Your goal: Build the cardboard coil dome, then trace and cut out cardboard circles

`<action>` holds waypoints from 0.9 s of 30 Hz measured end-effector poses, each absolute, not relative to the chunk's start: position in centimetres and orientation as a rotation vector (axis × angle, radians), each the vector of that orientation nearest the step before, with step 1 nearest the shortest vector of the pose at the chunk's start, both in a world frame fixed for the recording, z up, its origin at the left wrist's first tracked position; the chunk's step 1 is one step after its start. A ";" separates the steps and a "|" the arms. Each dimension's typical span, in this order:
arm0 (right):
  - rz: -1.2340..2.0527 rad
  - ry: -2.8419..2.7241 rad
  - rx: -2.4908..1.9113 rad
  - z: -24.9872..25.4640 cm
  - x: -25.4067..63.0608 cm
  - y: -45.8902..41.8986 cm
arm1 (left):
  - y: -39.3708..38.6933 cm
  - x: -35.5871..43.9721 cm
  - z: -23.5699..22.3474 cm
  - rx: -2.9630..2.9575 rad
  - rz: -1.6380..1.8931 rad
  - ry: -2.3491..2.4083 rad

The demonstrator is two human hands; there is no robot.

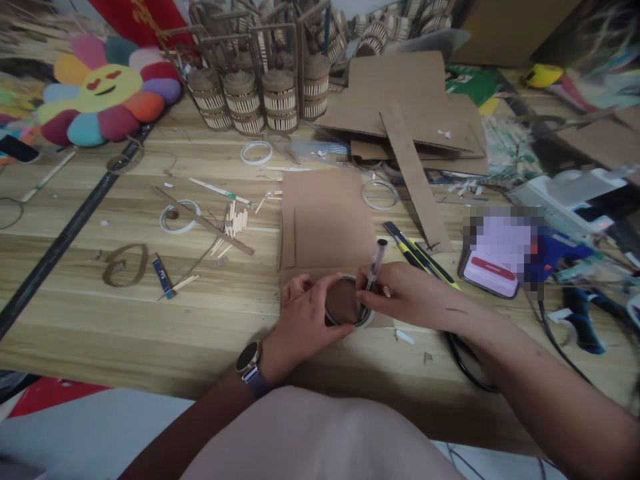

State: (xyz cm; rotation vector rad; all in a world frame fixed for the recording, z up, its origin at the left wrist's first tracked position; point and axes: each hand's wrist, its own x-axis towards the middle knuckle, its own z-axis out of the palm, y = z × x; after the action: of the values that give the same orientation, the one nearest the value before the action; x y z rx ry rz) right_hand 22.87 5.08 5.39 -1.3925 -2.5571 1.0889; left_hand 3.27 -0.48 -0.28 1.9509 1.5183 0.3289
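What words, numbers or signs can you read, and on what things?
Nothing readable for certain.
Small, dark-blue, oblong box: white marks, too small.
Bright red sheet behind: gold marks, blurred, cut off.
Black-edged phone with lilac screen: partly pixelated, unreadable.
Flat green sheet: white marks, too blurred.
Slim, clear, black-ended pen: no text I can make out.

The top (320,437) is pale, the round watch (248,358) dark-faced.

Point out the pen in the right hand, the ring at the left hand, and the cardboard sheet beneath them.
Pen (375,265): head view, middle of its barrel.
Ring (369,320): head view, near right rim.
Cardboard sheet (327,220): head view, bare upper part.
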 end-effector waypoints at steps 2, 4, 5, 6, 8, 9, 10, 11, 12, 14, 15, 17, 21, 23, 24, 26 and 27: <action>1.082 -2.660 -1.374 5.4 22.8 5.4 | -0.5 3.3 -0.3 1.948 0.326 1.513; 1.018 -2.763 -1.376 5.7 22.5 5.8 | -0.5 3.3 -0.3 1.950 0.327 1.516; 0.960 -2.814 -1.385 6.0 22.3 6.0 | -0.5 3.3 -0.2 1.950 0.325 1.519; 0.887 -2.866 -1.394 6.2 22.0 6.2 | -0.5 3.3 -0.2 1.947 0.322 1.523; 0.718 -2.952 -1.408 6.7 21.4 6.6 | -0.5 3.3 -0.1 1.940 0.318 1.525; 0.632 -2.984 -1.409 6.9 21.1 6.7 | -0.4 3.3 -0.1 1.938 0.316 1.522; 0.550 -3.002 -1.400 7.1 20.9 6.9 | -0.4 3.3 0.0 1.938 0.315 1.520; 0.485 -3.004 -1.382 7.2 20.7 6.9 | -0.4 3.3 -0.1 1.940 0.313 1.520; 0.453 -2.991 -1.353 7.3 20.6 7.0 | -0.4 3.3 -0.1 1.943 0.310 1.521; 0.494 -2.890 -1.291 7.4 20.7 6.9 | -0.4 3.3 -0.2 1.951 0.312 1.518; 0.558 -2.809 -1.259 7.4 20.9 6.8 | -0.4 3.3 -0.2 1.954 0.316 1.513; 0.706 -2.611 -1.231 7.5 21.7 6.5 | -0.4 3.3 -0.3 1.954 0.331 1.503; 0.988 -2.287 -1.283 6.7 23.5 5.4 | -0.4 3.2 -0.3 1.950 0.339 1.503; 1.101 -2.182 -1.312 5.8 24.1 4.8 | -0.5 3.3 -0.4 1.953 0.342 1.509; 1.144 -2.140 -1.321 5.3 24.2 4.4 | -0.5 3.3 -0.4 1.958 0.345 1.512; 1.211 -2.067 -1.336 4.2 24.3 3.9 | -0.5 3.3 -0.4 1.967 0.349 1.511; 1.238 -2.039 -1.340 3.8 24.2 3.6 | -0.5 3.3 -0.5 1.969 0.352 1.511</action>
State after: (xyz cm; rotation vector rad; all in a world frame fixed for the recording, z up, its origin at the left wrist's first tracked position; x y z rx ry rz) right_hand 24.23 3.62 3.75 -1.3398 -2.0393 1.2380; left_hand 3.26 -0.45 -0.46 1.9695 1.5112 0.3524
